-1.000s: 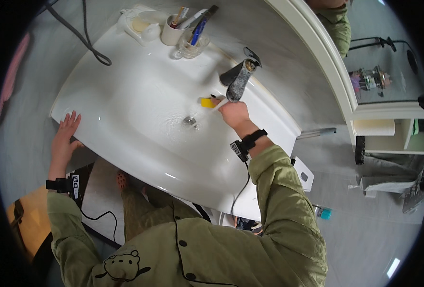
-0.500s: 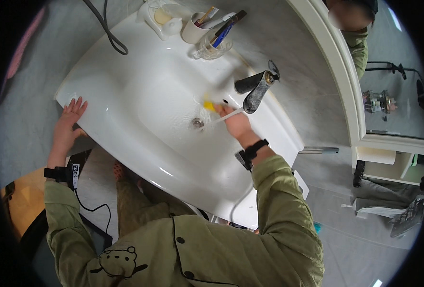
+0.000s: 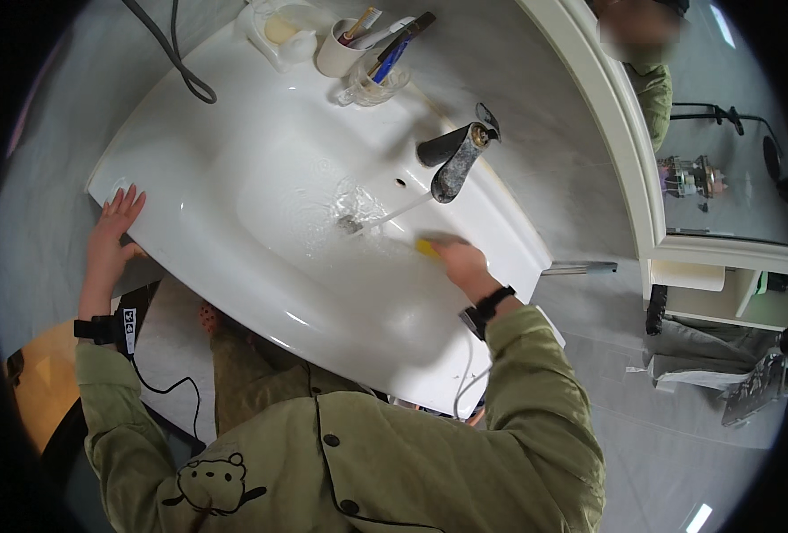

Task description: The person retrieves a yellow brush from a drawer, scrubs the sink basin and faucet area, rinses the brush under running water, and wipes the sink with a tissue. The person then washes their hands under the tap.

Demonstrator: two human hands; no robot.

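Observation:
My right hand (image 3: 465, 266) is closed round a yellow sponge (image 3: 427, 248), most of which my fingers hide. It presses against the inner right slope of the white washbasin (image 3: 234, 266). Water runs in a thin stream (image 3: 407, 210) from the dark, worn faucet (image 3: 454, 169) and splashes near the drain (image 3: 350, 225). Over the basin's left front corner lies my left hand (image 3: 114, 235), fingers stretched out and holding nothing.
On the back ledge stand a soap dish (image 3: 274, 35), a white cup (image 3: 336, 55) with brushes and a clear glass mug (image 3: 376, 84). A grey hose (image 3: 167, 49) hangs at the back left. A framed mirror (image 3: 723, 169) and a shelf (image 3: 723, 306) are on the right.
My right hand has moved with the yellow sponge from beside the water stream to the right and nearer, onto the basin's right slope. My left hand stays on the corner.

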